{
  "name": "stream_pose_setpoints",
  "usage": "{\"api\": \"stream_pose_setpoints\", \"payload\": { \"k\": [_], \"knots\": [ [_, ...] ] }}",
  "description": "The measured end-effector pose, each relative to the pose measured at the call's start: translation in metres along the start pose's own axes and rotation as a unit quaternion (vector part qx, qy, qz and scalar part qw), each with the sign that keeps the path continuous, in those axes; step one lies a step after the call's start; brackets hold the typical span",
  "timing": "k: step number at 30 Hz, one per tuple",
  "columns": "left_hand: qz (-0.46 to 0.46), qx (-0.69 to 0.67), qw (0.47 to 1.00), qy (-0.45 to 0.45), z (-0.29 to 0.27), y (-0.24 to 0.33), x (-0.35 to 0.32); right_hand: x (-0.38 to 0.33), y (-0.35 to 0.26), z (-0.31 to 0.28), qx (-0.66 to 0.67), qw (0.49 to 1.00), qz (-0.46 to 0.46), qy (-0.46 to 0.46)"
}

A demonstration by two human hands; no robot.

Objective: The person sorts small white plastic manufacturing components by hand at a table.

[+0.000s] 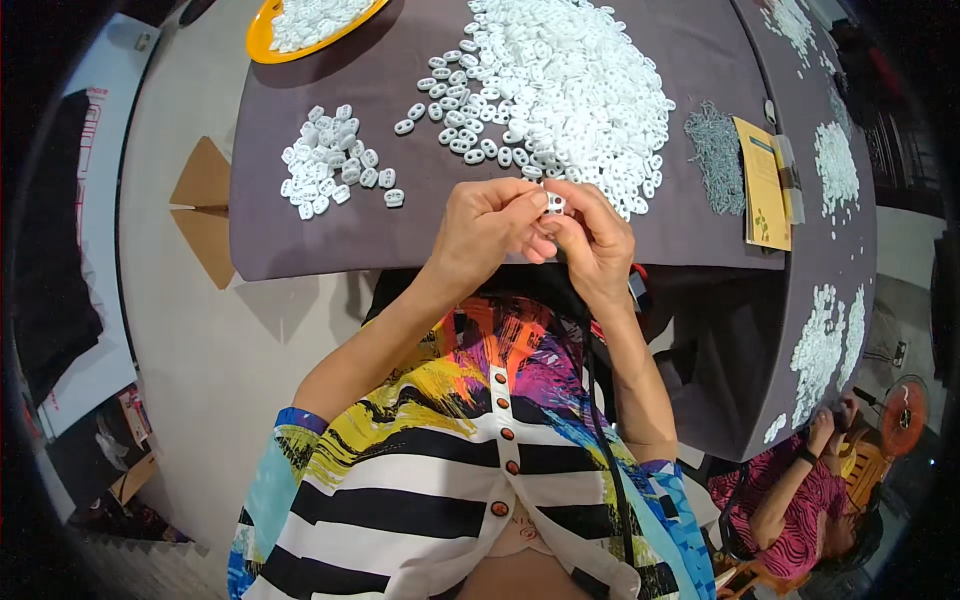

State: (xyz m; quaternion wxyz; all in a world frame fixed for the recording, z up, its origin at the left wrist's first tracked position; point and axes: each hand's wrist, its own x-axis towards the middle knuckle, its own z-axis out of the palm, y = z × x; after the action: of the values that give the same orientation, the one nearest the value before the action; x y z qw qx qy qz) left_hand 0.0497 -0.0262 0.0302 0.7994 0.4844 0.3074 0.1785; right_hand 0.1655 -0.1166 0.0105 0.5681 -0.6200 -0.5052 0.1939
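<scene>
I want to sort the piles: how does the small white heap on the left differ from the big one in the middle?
The small heap holds few pieces, the big heap very many. The small one lies left of both hands, the big one reaches to the fingertips. Both are small white plastic pieces on the grey table.

My garment is a short-sleeved, button-front blouse (470, 470) of smooth printed fabric. Broad black and white horizontal stripes cover its lower part; above them run splashes of yellow, orange, purple, blue and black. A white placket down the centre carries a row of small round reddish-brown buttons (506, 434). The sleeve hems are blue, the left one (300, 420) darker at its edge. A thin black cord (600, 440) hangs down the front on my right side. My forearms, left hand (488, 225) and right hand (598, 240) are bare.
</scene>
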Motion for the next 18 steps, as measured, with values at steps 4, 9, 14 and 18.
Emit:
{"api": "stream_pose_setpoints", "payload": {
  "k": [4, 9, 14, 18],
  "knots": [
    [0.001, -0.024, 1.0, 0.01, 0.005, 0.0035, -0.0046, -0.0004, -0.0013, 0.0014, 0.016, 1.0, -0.002, 0.018],
    [0.022, -0.017, 1.0, 0.008, 0.0068, 0.0041, -0.0072, -0.0005, -0.007, 0.0019, 0.005, 0.999, -0.013, 0.029],
    [0.007, -0.039, 0.999, 0.017, 0.0056, -0.0009, -0.0064, -0.0008, -0.0045, -0.0009, 0.005, 1.0, -0.003, 0.018],
    [0.006, -0.023, 0.999, 0.025, 0.0069, -0.0014, -0.0078, -0.0009, -0.0043, -0.0034, -0.026, 0.999, -0.016, -0.011]
  ]
}}
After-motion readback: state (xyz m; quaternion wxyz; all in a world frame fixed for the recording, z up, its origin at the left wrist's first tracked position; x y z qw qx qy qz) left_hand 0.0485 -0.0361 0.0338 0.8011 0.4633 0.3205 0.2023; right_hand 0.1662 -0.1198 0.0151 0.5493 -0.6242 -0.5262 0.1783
